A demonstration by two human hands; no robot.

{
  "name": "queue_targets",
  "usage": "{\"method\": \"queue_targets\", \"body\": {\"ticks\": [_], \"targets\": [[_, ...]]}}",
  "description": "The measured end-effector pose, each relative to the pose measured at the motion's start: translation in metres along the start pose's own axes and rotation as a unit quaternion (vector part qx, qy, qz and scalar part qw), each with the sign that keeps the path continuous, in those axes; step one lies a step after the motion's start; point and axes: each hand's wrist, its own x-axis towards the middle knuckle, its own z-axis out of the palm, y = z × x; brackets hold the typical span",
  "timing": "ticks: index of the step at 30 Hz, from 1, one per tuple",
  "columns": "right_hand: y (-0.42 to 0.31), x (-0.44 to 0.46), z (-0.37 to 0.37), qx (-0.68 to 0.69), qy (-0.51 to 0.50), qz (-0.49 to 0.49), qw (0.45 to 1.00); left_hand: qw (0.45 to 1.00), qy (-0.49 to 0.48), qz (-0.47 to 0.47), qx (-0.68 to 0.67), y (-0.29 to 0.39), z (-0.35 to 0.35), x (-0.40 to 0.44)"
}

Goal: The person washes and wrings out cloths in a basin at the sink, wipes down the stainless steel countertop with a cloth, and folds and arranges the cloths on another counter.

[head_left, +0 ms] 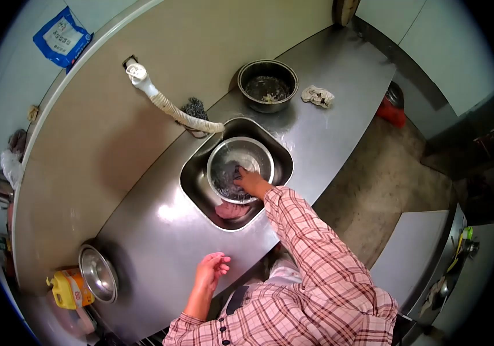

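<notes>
A round metal basin (268,168) sits in the steel sink (192,188). My right hand (251,182) reaches inside it, fingers bent around a dark grey scrubber (236,171) against the basin's inner wall. Exactly where the scrubber ends is hard to make out, as the wet metal there is dark and shiny. Beside the basin, in the near corner of the sink, lies a pink cloth (231,210). My left hand (213,270) hovers by the counter's front edge, palm up with loosely curled fingers and nothing in them.
A white corrugated hose (180,112) hangs from the wall toward the sink, near dark wire wool (194,108). Behind the sink stand a dark pot (268,86) and a crumpled rag (318,97). Metal bowls (98,274) and a yellow jug (69,288) are at the left.
</notes>
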Motion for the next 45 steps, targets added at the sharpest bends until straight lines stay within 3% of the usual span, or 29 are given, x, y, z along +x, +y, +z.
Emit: {"method": "queue_targets", "body": {"ticks": [1, 4, 6, 8, 9, 10, 11, 12, 13, 14, 15, 17, 19, 21, 22, 23, 25, 28, 29, 32, 35, 37, 38, 39, 40, 41, 42, 43, 45], "targets": [[0.008, 0.0, -0.013, -0.037, 0.03, -0.044, 0.998, 1.0, -0.007, 0.003, 0.004, 0.006, 0.002, 0.003], [-0.008, 0.006, -0.017, -0.081, 0.128, 0.165, 0.975, 1.0, -0.004, 0.017, 0.016, 0.021, 0.005, 0.013], [-0.031, 0.011, -0.005, -0.064, 0.072, 0.269, 0.958, 0.999, -0.012, 0.026, 0.027, 0.03, 0.011, 0.023], [-0.013, 0.009, -0.013, -0.01, -0.012, 0.218, 0.976, 0.998, -0.027, 0.032, 0.037, 0.038, 0.012, 0.038], [-0.001, 0.007, -0.024, 0.016, -0.006, 0.179, 0.984, 0.998, -0.029, 0.036, 0.046, 0.044, 0.014, 0.044], [0.012, 0.009, -0.026, 0.035, 0.02, 0.157, 0.987, 0.997, -0.032, 0.041, 0.054, 0.051, 0.02, 0.051], [0.019, 0.016, -0.014, 0.027, 0.145, 0.203, 0.968, 0.996, -0.036, 0.046, 0.06, 0.057, 0.028, 0.058], [0.014, 0.018, -0.024, 0.054, 0.198, 0.164, 0.965, 0.996, -0.038, 0.061, 0.054, 0.063, 0.035, 0.067], [0.001, 0.02, -0.037, 0.079, 0.25, 0.123, 0.957, 0.995, -0.066, 0.061, 0.047, 0.067, 0.033, 0.084], [-0.021, 0.021, -0.051, 0.213, 0.294, 0.152, 0.92, 0.997, -0.074, 0.029, 0.0, 0.07, 0.038, 0.102], [-0.04, 0.021, -0.063, 0.266, 0.272, 0.151, 0.912, 0.996, -0.081, -0.003, -0.046, 0.076, 0.046, 0.113], [-0.076, 0.007, -0.086, 0.261, 0.295, 0.094, 0.914, 0.989, -0.066, -0.045, -0.123, 0.1, 0.077, 0.117], [-0.116, -0.024, -0.123, 0.318, 0.348, 0.023, 0.882, 0.979, -0.058, -0.084, -0.177, 0.123, 0.102, 0.121], [-0.153, -0.054, -0.165, 0.355, 0.329, 0.007, 0.875, 0.968, -0.091, 0.013, -0.234, 0.126, 0.102, 0.157], [-0.161, -0.06, -0.167, 0.312, 0.38, -0.044, 0.87, 0.94, -0.216, 0.068, -0.256, 0.114, 0.076, 0.209], [-0.171, -0.071, -0.174, 0.315, 0.351, -0.056, 0.88, 0.916, -0.301, 0.086, -0.249, 0.109, 0.067, 0.213], [-0.185, -0.082, -0.174, 0.263, 0.347, -0.079, 0.897, 0.898, -0.323, 0.167, -0.247, 0.105, 0.083, 0.185], [-0.195, -0.09, -0.178, 0.198, 0.377, -0.048, 0.904, 0.866, -0.394, 0.169, -0.257, 0.111, 0.108, 0.154], [-0.189, -0.083, -0.172, 0.202, 0.377, -0.026, 0.904, 0.804, -0.525, 0.077, -0.269, 0.115, 0.095, 0.189], [-0.148, -0.036, -0.135, 0.213, 0.374, 0.042, 0.902, 0.895, -0.284, 0.138, -0.315, 0.112, 0.113, 0.22], [-0.1, 0.005, -0.133, 0.229, 0.244, 0.13, 0.933, 0.921, -0.021, 0.187, -0.341, 0.108, 0.13, 0.234], [-0.064, 0.028, -0.128, 0.114, 0.155, 0.101, 0.976, 0.944, 0.133, 0.177, -0.243, 0.112, 0.138, 0.231], [-0.048, 0.03, -0.122, 0.073, 0.19, 0.046, 0.978, 0.943, 0.125, 0.184, -0.247, 0.108, 0.135, 0.238], [-0.023, 0.051, -0.09, 0.114, 0.159, 0.121, 0.973, 0.942, 0.116, 0.192, -0.249, 0.106, 0.134, 0.242], [-0.01, 0.053, -0.091, 0.135, 0.135, 0.144, 0.971, 0.966, 0.189, 0.131, -0.113, 0.116, 0.145, 0.21], [0.001, 0.052, -0.093, 0.126, 0.119, 0.16, 0.972, 0.978, 0.124, 0.139, -0.09, 0.106, 0.126, 0.223], [0.025, 0.06, -0.069, 0.041, 0.149, 0.113, 0.981, 0.976, 0.144, 0.135, -0.087, 0.102, 0.123, 0.218], [0.025, 0.046, -0.084, 0.103, 0.105, 0.149, 0.978, 0.974, 0.163, 0.131, -0.083, 0.098, 0.121, 0.213], [0.042, 0.042, -0.062, 0.017, 0.083, 0.101, 0.991, 0.982, 0.12, 0.076, -0.126, 0.089, 0.094, 0.22]]}}
